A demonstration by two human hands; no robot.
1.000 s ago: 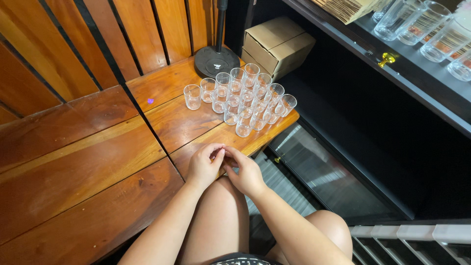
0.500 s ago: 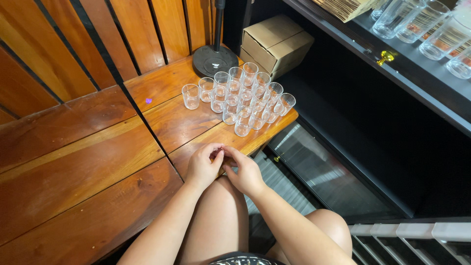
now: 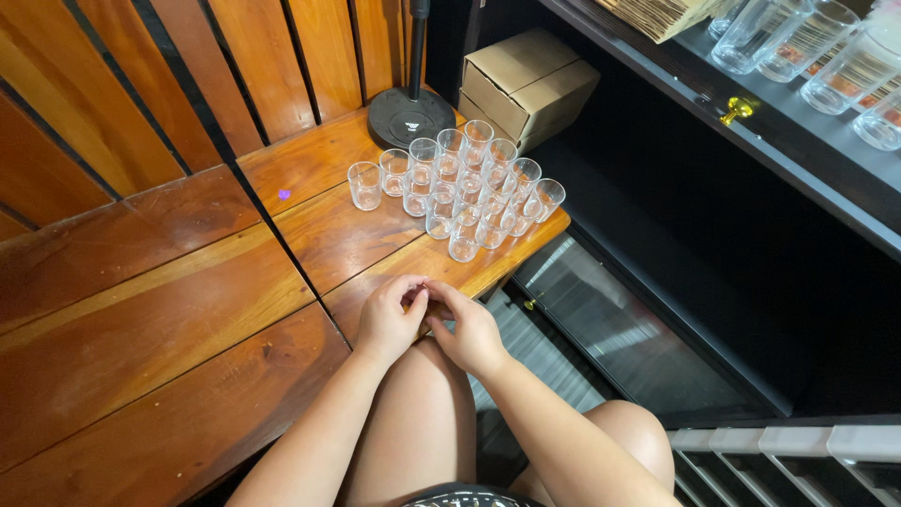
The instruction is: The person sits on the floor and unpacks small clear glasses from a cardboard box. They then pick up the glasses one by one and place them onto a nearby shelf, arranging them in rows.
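Observation:
My left hand [image 3: 391, 318] and my right hand [image 3: 466, 329] rest together at the near edge of a wooden bench [image 3: 188, 310], just above my knee. Their fingertips touch each other, curled inward; whether anything small sits between them I cannot tell. A cluster of several small clear glasses [image 3: 460, 192] stands upright on the bench, a short way beyond my hands. One glass [image 3: 364, 185] stands at the left end of the cluster.
A round black stand base [image 3: 410, 117] with a pole sits behind the glasses. A cardboard box [image 3: 527, 83] lies to its right. A dark shelf [image 3: 807, 141] at upper right carries tall clear glasses [image 3: 826, 52]. Below it is a dark glass-fronted cabinet [image 3: 619, 329].

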